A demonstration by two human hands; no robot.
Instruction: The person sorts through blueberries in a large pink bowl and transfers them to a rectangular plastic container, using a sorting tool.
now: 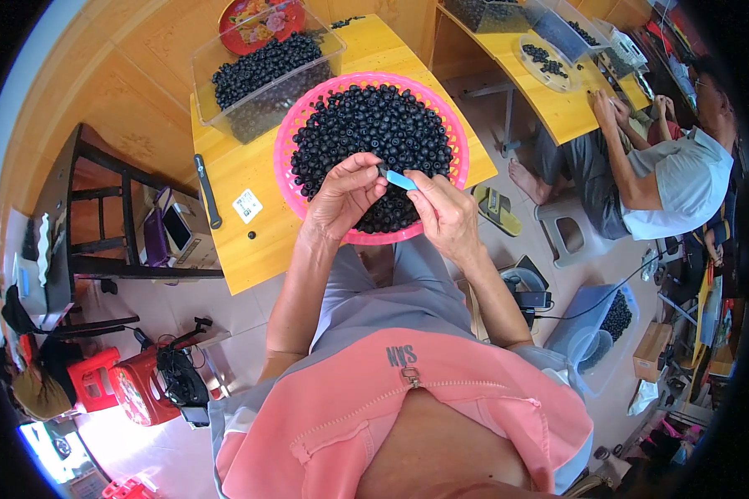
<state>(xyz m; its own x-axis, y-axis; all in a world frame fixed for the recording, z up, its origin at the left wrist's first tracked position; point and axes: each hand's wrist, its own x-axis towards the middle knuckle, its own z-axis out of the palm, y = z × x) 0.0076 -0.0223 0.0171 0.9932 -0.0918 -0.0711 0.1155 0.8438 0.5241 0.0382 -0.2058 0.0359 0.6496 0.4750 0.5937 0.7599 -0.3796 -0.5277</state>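
Note:
A pink plastic basket on the yellow table is heaped with small black bead-like pieces. Both my hands are raised over its near side, close together. My right hand pinches a small light-blue tool between thumb and fingers. The tool's far end points at the fingertips of my left hand, which are pressed together on one small dark piece. That piece is mostly covered by my fingers, so its shape is hard to make out.
Left of the basket stands a clear bin of black pieces, with a red floral tray behind. A dark long-handled item and a white card lie nearby. Another person sits at a second yellow table on the right.

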